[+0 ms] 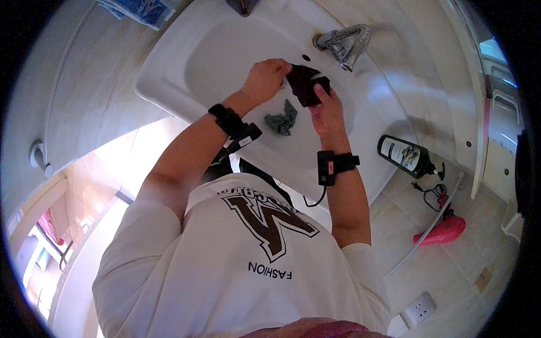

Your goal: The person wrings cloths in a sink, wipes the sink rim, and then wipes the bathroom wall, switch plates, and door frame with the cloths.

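Observation:
Over the basin of a white sink, my two hands hold up a dark maroon cloth. The fingers of my left hand pinch its upper left corner. At its lower right edge, my right hand grips it with the thumb lying across the front. A small pale strip shows near the cloth's right edge; I cannot tell what it is. Below it, a crumpled grey-green cloth lies in the basin, touched by neither hand.
A chrome faucet rises from the sink's far right side. To the right are a dark pump bottle and a pink hair dryer with its cord. A blue towel hangs at top left. A wall socket is at lower right.

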Demonstrator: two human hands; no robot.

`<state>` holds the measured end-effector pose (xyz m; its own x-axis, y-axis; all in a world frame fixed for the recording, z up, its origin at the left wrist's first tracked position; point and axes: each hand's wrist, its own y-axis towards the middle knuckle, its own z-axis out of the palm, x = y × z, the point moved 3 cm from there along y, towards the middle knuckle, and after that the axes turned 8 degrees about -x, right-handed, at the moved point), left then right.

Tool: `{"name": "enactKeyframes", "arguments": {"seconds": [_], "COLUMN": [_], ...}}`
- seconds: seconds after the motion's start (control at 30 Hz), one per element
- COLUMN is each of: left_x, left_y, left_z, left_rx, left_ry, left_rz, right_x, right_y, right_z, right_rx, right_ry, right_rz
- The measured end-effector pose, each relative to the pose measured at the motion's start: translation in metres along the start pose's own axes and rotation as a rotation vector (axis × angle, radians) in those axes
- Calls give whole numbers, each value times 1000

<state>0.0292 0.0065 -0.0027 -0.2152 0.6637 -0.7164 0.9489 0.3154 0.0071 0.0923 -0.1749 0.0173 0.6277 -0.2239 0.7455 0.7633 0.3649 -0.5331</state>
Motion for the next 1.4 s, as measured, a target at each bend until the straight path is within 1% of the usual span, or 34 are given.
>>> {"name": "enactKeyframes", "arguments": {"seconds": [0.07, 0.1, 0.17, 0.2, 0.27, 0.3, 0.37, 0.4, 0.43, 0.5, 0.53, 0.6, 0.63, 0.67, 0.7, 0.77, 0.83, 0.87, 0.9, 0.93, 0.97, 1.0, 1.03, 1.07, 1.1, 1.13, 1.17, 1.2, 1.23, 1.27, 1.3, 1.33, 1.37, 1.4], "left_x": [14, 13, -1, 2, 1, -6, -38, -52, -54, -50, -36, -22, -17, -16, -23, -28, -29, -36, -54, -69, -83, -97, -108, -103, -94, -82, -68, -49, -46, -43, -43, -67, -78, -93], "left_y": [1, -4, -3, -6, -9, -4, -4, -6, -6, -2, -1, -9, -12, -14, -20, -20, -12, -14, -18, -22, -26, -30, -30, -27, -17, -6, 5, 15, 13, 10, 6, -12, -26, -38], "left_z": [0, -5, -6, -7, -10, -11, -6, -2, 0, 2, 10, 15, 17, 21, 25, 37, 55, 59, 45, 39, 34, 33, 36, 53, 51, 45, 38, 33, 34, 37, 39, 32, 37, 34], "left_rx": [-145, -142, -201, -199, -90, -95, 122, 117, 120, 59, -27, 8, 41, 38, 141, 244, 170, 166, 50, -1, -60, -57, -53, -331, -330, -386, -442, -331, -332, -269, -204, -125, -126, -296], "left_ry": [-745, -739, -1253, -1239, -1071, -1068, -758, -666, -670, -897, -1037, -962, -889, -888, -1032, -1178, -1678, -1680, -1494, -1397, -1294, -1057, -818, -326, -325, -423, -521, -620, -622, -588, -551, -800, -799, -513], "left_rz": [-272, -284, -523, -534, -487, -471, -244, -186, -186, -287, -452, -476, -498, -498, -533, -569, -858, -862, -626, -509, -402, -253, -110, 165, 164, 104, 44, -138, -140, -172, -203, -250, -253, -18], "right_x": [6, 4, 17, 10, 5, 5, 1, 10, 14, 20, 22, 23, 26, 25, 23, 19, 11, 5, 0, -6, -11, -14, -19, -28, -35, -28, -25, -27, -27, -20, -16, -8, -2, 3], "right_y": [-1, 0, 5, 4, 1, 6, 7, -4, -1, 11, 7, -5, -10, -14, -17, -15, -8, 0, 8, 16, 24, 28, 25, 19, 10, -5, -14, -20, -22, -21, -17, -7, 3, 7], "right_z": [-9, -15, -38, -35, -28, -23, -5, 10, 9, 6, 9, 17, 21, 26, 29, 24, 16, 8, 0, -9, -15, -17, -12, 0, 13, 30, 35, 36, 37, 42, 38, 28, 18, 17], "right_rx": [13, 13, -90, -90, -128, -123, -2, -15, -19, -83, -84, 26, 27, 43, 58, 56, 54, -40, -132, -132, -20, 93, 93, 272, 454, 216, 216, 138, 61, 79, 80, 25, -31, 7], "right_ry": [-127, -123, -401, -390, -614, -609, -916, -1009, -1013, -913, -914, -156, -155, 76, 307, 332, 356, 312, 269, 268, 319, 370, 372, 492, 611, 541, 539, 445, 348, 331, 331, 336, 340, 260], "right_rz": [-41, -29, -73, -61, -187, -202, -455, -446, -445, -310, -309, -123, -123, -3, 119, 108, 98, 50, 1, 5, 53, 101, 105, 90, 73, 123, 123, 169, 216, 158, 159, 154, 150, 81]}}
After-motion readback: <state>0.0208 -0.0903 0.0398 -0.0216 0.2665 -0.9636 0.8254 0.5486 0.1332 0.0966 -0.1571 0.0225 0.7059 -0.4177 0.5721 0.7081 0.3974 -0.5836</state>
